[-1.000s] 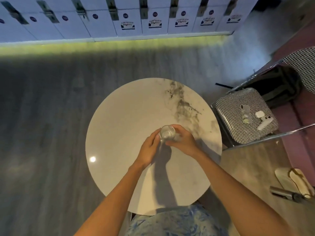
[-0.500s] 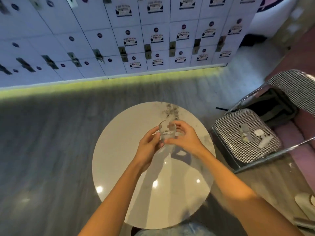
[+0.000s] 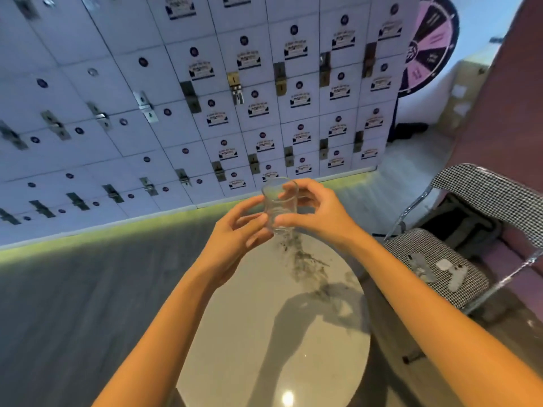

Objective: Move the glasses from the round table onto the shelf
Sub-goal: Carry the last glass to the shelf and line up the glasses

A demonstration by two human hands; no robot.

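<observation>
While a wall of white lockers (image 3: 205, 92) fills the view from nine o'clock round to one o'clock, grey plank floor (image 3: 73, 304) spreads beneath it toward seven o'clock. The round marble desk (image 3: 264, 333) lies at six o'clock, pale with a dark vein running across its far part and the shadow of the arms falling over it. At three o'clock stands a chair (image 3: 435, 259) with a houndstooth seat and back and a clear frame; a phone and two small white items lie on the seat. A pink and black prize wheel (image 3: 429, 45) hangs at one o'clock beside the lockers.

Both bare forearms reach up from the lower edge toward the centre. The left hand (image 3: 235, 236) curls its fingers against the near left side of the glass (image 3: 279, 205), and the right hand (image 3: 317, 210) grips it from the right, thumb low and fingers round the far side. So both hands are clamped on the one clear, upright tumbler, held in the air above the desk's far edge, not touching it.
</observation>
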